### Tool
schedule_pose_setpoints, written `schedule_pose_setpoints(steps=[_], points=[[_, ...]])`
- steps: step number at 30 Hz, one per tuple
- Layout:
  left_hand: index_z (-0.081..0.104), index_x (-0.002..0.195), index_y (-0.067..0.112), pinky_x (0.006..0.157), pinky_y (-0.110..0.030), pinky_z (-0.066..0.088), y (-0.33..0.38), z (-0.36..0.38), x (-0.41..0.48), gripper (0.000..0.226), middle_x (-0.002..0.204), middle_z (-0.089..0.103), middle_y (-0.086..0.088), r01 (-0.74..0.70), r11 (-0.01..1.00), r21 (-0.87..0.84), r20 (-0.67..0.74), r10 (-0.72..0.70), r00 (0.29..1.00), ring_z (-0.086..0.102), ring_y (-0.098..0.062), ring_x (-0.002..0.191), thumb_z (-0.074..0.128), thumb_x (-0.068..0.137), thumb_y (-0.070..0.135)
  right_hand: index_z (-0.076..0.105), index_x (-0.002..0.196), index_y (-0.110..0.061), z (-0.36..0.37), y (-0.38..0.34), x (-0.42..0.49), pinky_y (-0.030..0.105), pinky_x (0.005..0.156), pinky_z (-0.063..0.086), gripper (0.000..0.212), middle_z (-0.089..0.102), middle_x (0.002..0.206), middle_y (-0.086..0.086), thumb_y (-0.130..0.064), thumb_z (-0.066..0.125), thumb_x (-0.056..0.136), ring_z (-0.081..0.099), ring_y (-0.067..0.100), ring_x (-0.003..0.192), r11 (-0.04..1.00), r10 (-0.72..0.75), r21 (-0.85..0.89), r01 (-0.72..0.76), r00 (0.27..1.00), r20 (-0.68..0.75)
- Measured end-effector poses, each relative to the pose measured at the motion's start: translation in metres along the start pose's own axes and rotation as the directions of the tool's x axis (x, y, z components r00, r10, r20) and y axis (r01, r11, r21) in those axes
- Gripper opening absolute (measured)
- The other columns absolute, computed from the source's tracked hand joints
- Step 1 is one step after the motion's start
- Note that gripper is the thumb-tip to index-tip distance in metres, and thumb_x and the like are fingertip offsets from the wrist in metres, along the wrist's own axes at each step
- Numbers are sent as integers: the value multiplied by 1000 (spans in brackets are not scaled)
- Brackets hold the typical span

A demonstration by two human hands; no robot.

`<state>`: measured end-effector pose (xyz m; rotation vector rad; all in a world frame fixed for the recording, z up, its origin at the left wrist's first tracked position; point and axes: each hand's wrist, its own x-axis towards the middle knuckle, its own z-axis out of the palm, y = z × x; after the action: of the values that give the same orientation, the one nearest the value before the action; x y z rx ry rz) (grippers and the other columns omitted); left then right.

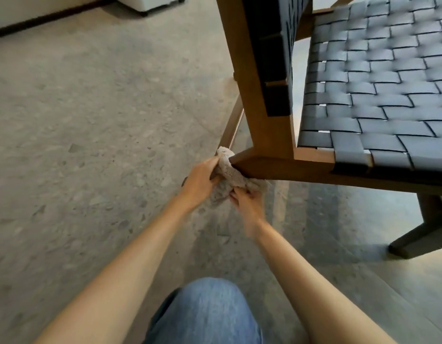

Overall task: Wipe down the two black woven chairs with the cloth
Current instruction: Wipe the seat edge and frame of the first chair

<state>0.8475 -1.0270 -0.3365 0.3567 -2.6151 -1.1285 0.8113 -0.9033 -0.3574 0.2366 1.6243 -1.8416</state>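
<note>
Denim knee (205,311) nearest; I see 2 hands, left hand (202,180) and right hand (247,202), gripping the cloth (229,175) against the chair (277,167) rail's end, rail running rightward.

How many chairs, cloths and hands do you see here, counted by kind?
Chairs: 1, the black woven chair
Cloths: 1, the beige cloth
Hands: 2, left hand and right hand, both gripping the cloth
Total: 4
</note>
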Motion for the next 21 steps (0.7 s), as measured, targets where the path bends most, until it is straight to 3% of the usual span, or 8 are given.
schedule_pose_setpoints(steps=[4,7,8,11,14,18,21], points=[[49,137,6,95,-1,29,-32,-3,0,54,134,53,-4,52,998,-25,79,-50,996,46,-10,123,57,85,-8,44,138,-6,18,21,17,17,83,50,43,54,133,13,-10,53,97,57,22,116,995,85,44,-86,996,23],[43,141,7,104,-18,31,-55,-1,-5,54,142,48,-8,183,983,27,99,-185,978,44,-19,130,55,89,-4,46,136,-12,23,39,23,29,98,47,46,57,128,4,-16,61,93,57,16,112,992,1,-124,-4,1000,-29],[43,141,7,103,-23,33,-61,0,-7,53,141,49,-11,223,974,41,102,-226,969,46,-23,129,55,90,-3,43,136,-14,24,46,24,27,98,45,50,57,122,-2,-20,63,91,57,11,109,985,-39,-168,29,998,-53],[44,140,7,93,-19,35,-72,2,-7,53,135,53,-13,265,963,44,109,-269,957,50,-25,123,55,90,-2,47,121,-19,25,54,21,10,75,46,44,58,95,-20,-26,71,85,60,-9,80,966,-216,-190,174,949,-229],[43,140,7,80,-11,35,-74,2,-6,49,125,56,-9,267,963,24,142,-268,953,53,-17,111,56,93,6,59,110,-23,24,52,20,20,76,51,34,67,94,-16,-28,75,81,65,2,84,932,-345,-228,282,884,-314],[50,132,8,68,-1,34,-76,3,-7,39,104,52,2,258,966,20,120,-259,958,47,-5,91,55,94,9,69,100,-17,21,55,27,3,64,42,20,66,79,-12,-30,70,85,62,1,74,886,-401,-345,311,886,-231],[54,127,9,65,-6,32,-82,5,-7,33,104,54,1,275,959,68,112,-281,953,50,-11,93,54,94,7,70,96,-14,19,59,37,8,60,37,17,60,73,-12,-29,64,90,56,3,70,835,-382,-461,300,919,-93]])
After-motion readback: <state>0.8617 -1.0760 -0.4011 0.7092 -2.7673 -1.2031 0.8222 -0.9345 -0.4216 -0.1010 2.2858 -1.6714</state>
